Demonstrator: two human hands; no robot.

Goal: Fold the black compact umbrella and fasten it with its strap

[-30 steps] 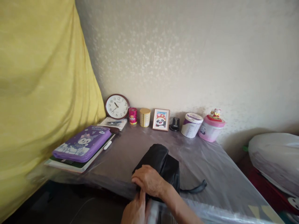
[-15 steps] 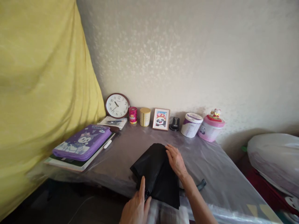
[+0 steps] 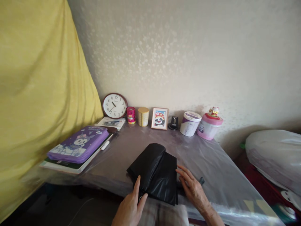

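Note:
A black, thin, slightly shiny folded sheet [image 3: 162, 175] lies at the table's front edge, its layers overlapping along a diagonal fold. Whether it is cloth or plastic I cannot tell. My left hand [image 3: 130, 204] grips its near left corner, with index finger and thumb showing; the other fingers are hidden. A small shiny bit shows between that thumb and finger. My right hand [image 3: 194, 191] is open at the sheet's right edge, fingertips at or just beside it. Behind the right hand, a small dark end of something [image 3: 201, 180] sticks out, mostly hidden.
On the left, a purple case [image 3: 80, 144] lies on books. Along the wall stand a clock [image 3: 115, 105], a pink can [image 3: 131, 115], a yellow-lidded can [image 3: 143, 117], a framed panda picture [image 3: 160, 119], a white-purple tub [image 3: 190, 124] and a pink tub [image 3: 209, 127].
My right hand has moved from the sheet's far right top down to its right edge. The sheet's right part now shows more fully and lies flatter. My left hand keeps its hold.

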